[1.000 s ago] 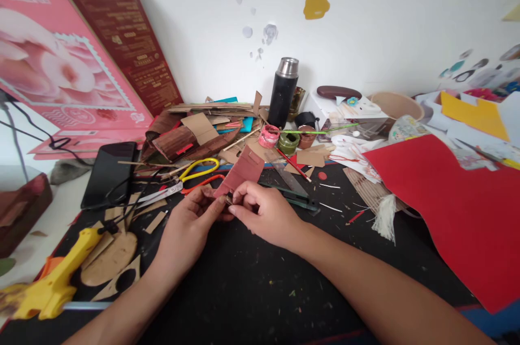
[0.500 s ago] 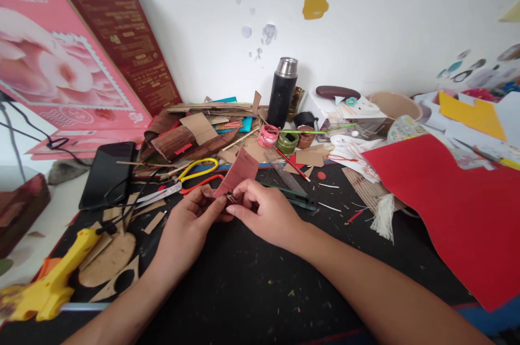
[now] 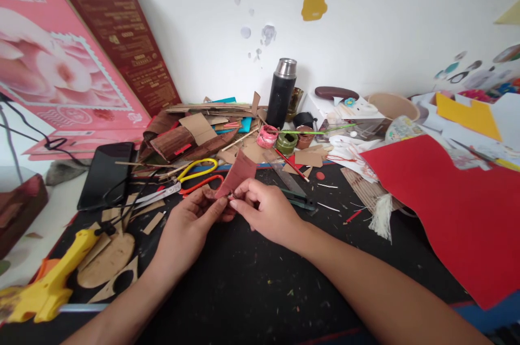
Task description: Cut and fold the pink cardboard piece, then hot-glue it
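A reddish-brown piece of cardboard (image 3: 241,171) stands tilted between my two hands, above the black table mat. My left hand (image 3: 199,215) is closed on its lower left edge, thumb in front. My right hand (image 3: 260,201) is closed in a pinch at the lower right of the same piece, its thumb close to the left thumb. Something small and dark sits between the thumb tips, too small to name. Just left of the fingers lie scissors (image 3: 200,174) with one yellow and one red handle loop.
A yellow glue gun (image 3: 57,280) and a black phone (image 3: 106,174) lie to the left. Behind the hands are cardboard scraps (image 3: 199,125), paint jars (image 3: 287,142) and a black thermos (image 3: 281,93). On the right is a red sheet (image 3: 450,209) by a white tassel (image 3: 382,217).
My right thumb and fingers have shifted slightly at the cardboard's lower edge, and the small dark thing shows less. The left hand keeps its hold.
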`<action>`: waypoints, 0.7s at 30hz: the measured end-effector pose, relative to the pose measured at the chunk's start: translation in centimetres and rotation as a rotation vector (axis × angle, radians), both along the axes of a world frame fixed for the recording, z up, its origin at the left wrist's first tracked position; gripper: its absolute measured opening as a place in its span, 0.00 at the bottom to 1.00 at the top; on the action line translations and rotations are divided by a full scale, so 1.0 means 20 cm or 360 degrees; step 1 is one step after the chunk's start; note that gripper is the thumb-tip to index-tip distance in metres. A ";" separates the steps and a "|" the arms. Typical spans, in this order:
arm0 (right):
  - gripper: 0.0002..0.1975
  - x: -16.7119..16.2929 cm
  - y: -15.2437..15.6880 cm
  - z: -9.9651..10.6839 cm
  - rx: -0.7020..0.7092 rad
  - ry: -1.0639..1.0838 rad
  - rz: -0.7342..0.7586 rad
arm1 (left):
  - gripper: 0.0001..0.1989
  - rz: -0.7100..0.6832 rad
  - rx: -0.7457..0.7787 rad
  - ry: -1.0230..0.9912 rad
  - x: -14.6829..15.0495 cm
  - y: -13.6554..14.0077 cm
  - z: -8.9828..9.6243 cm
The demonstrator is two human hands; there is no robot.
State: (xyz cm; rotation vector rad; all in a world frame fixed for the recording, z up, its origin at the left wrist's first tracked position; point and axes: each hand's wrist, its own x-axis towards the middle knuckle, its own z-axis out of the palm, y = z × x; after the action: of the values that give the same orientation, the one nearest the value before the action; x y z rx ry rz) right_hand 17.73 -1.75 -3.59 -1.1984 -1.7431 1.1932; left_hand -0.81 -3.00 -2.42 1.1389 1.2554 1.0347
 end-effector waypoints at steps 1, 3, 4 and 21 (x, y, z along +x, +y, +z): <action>0.05 0.00 0.00 0.00 0.0061 -0.0052 0.0005 | 0.26 0.0010 0.0000 0.0004 0.00 0.00 0.00; 0.04 0.00 -0.01 0.01 0.0159 -0.0136 0.0023 | 0.27 0.0022 -0.0006 -0.0006 0.00 0.01 -0.01; 0.04 0.00 -0.01 0.01 0.0190 -0.0166 0.0034 | 0.27 0.0026 -0.0009 -0.0015 -0.01 0.01 -0.02; 0.12 0.00 -0.02 0.00 0.0328 -0.0232 0.0120 | 0.24 0.0209 -0.0057 -0.0336 -0.01 0.03 -0.07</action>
State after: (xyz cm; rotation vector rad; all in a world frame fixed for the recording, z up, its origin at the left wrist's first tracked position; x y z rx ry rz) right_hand 17.75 -2.17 -3.64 -1.1283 -1.9819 0.9607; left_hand -1.06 -2.37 -3.74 0.9037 1.1863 1.1933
